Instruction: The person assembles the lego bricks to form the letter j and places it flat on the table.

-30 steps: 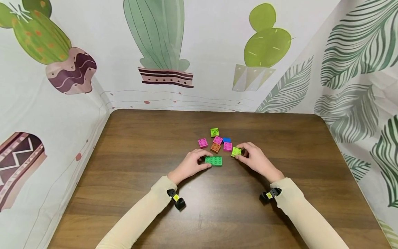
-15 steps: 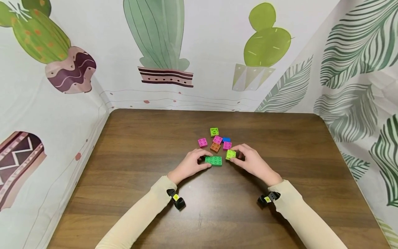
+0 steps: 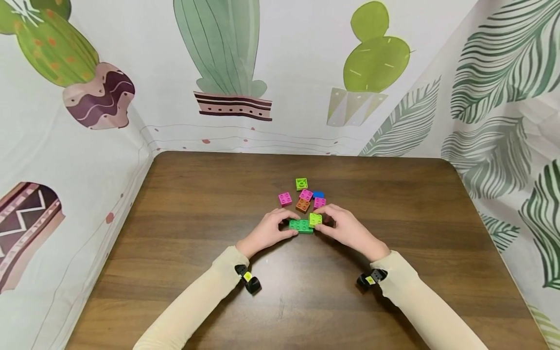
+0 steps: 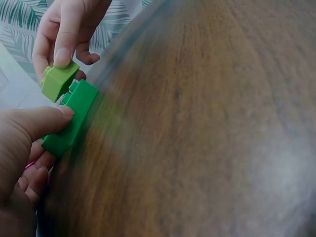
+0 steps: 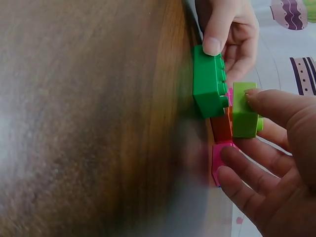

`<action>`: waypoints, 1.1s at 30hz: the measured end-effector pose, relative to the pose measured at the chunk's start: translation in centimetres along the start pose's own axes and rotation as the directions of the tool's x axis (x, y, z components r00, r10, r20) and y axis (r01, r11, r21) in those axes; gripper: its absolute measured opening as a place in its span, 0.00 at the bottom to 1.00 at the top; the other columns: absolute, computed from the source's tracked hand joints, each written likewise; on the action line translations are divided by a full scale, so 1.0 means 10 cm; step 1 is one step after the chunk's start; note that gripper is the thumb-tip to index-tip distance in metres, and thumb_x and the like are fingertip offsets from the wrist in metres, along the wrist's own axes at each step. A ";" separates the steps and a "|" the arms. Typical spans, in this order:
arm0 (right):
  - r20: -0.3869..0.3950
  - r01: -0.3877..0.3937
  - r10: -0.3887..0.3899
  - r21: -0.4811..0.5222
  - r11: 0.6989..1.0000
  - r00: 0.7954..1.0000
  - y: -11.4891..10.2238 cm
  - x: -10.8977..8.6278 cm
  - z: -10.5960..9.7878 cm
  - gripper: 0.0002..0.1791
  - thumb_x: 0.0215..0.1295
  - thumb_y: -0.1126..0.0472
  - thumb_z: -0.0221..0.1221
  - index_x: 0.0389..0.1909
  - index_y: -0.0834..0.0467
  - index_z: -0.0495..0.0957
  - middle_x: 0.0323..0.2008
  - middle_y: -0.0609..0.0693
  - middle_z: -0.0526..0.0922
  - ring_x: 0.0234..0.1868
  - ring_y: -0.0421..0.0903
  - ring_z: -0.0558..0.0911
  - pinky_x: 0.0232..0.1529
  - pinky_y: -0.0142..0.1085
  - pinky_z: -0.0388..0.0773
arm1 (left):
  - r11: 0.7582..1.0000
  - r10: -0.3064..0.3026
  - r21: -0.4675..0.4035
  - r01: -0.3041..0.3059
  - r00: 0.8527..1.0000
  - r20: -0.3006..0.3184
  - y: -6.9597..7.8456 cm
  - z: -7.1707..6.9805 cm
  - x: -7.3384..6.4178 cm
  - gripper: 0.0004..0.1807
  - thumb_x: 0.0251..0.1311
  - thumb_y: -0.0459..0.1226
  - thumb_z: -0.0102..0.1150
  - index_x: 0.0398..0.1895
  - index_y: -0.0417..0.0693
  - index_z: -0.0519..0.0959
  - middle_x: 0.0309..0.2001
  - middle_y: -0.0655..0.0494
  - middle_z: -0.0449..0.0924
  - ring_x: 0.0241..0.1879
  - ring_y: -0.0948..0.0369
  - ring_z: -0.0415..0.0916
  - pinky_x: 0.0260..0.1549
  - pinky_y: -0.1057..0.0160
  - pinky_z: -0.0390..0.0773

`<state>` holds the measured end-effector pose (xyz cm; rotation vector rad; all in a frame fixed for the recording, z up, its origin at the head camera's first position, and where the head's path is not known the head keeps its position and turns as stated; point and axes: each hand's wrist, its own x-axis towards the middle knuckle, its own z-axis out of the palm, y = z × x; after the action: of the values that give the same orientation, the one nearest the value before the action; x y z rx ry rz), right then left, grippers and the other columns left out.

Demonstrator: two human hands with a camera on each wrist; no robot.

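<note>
My left hand [image 3: 269,232] grips the left end of a long green building brick [image 3: 300,226] that lies on the table, thumb on the near side. Between thumb and fingers, my right hand [image 3: 347,231] pinches a lime-green square brick [image 3: 315,219], studs up. In the head view the lime brick overlaps the green brick's right end. From the right wrist view, a narrow gap shows between the lime brick [image 5: 244,109] and the studs of the green brick [image 5: 208,81]. The left wrist view also has the lime brick [image 4: 59,81] just above the green brick's far end.
Just behind the hands lie an orange brick [image 3: 303,205], pink bricks [image 3: 285,199] and a blue brick [image 3: 318,194]. Farther back sits another lime brick [image 3: 301,183], its hollow underside up. The brown wooden table [image 3: 210,194] meets a patterned cloth backdrop [image 3: 297,58].
My right hand has carried the lime brick leftward, from the right of the pile to over the green brick's right end. The left hand has stayed nearly still on the green brick.
</note>
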<state>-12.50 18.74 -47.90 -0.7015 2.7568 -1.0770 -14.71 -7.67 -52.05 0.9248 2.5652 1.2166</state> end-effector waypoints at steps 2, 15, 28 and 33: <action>0.011 -0.002 0.001 0.012 1.000 1.000 0.00 0.00 0.01 0.18 0.68 0.59 0.69 0.57 0.57 0.82 0.47 0.50 0.84 0.44 0.47 0.82 0.42 0.39 0.80 | 1.000 0.004 -0.002 -0.004 1.000 -0.002 0.00 0.00 0.00 0.18 0.64 0.39 0.72 0.56 0.48 0.84 0.56 0.53 0.84 0.58 0.53 0.78 0.61 0.51 0.75; 0.022 0.018 -0.019 0.033 0.999 1.000 0.00 -0.01 0.05 0.19 0.68 0.59 0.69 0.58 0.55 0.82 0.44 0.47 0.83 0.41 0.44 0.80 0.40 0.38 0.80 | 1.000 0.008 -0.009 -0.008 1.000 -0.008 -0.03 0.03 0.00 0.17 0.64 0.39 0.73 0.55 0.48 0.84 0.55 0.53 0.85 0.57 0.54 0.78 0.60 0.51 0.76; 0.031 -0.001 -0.001 0.046 0.999 1.000 -0.01 -0.01 0.10 0.19 0.69 0.58 0.69 0.58 0.54 0.80 0.43 0.48 0.80 0.40 0.45 0.78 0.39 0.36 0.78 | 1.000 0.018 -0.011 -0.018 1.000 -0.014 -0.03 0.01 0.00 0.18 0.64 0.40 0.73 0.55 0.49 0.84 0.56 0.53 0.85 0.58 0.54 0.78 0.60 0.50 0.75; 0.028 0.002 -0.004 0.056 0.998 1.000 -0.02 0.00 0.12 0.17 0.70 0.56 0.68 0.57 0.53 0.81 0.46 0.48 0.80 0.41 0.45 0.77 0.39 0.37 0.78 | 1.000 0.013 -0.011 -0.013 1.000 -0.013 -0.02 0.01 0.00 0.17 0.65 0.40 0.72 0.55 0.49 0.84 0.55 0.54 0.85 0.57 0.54 0.78 0.60 0.50 0.75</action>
<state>-12.12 17.85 -48.66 -0.7080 2.6914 -1.1316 -14.74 -7.70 -52.29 0.9363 2.5634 1.2429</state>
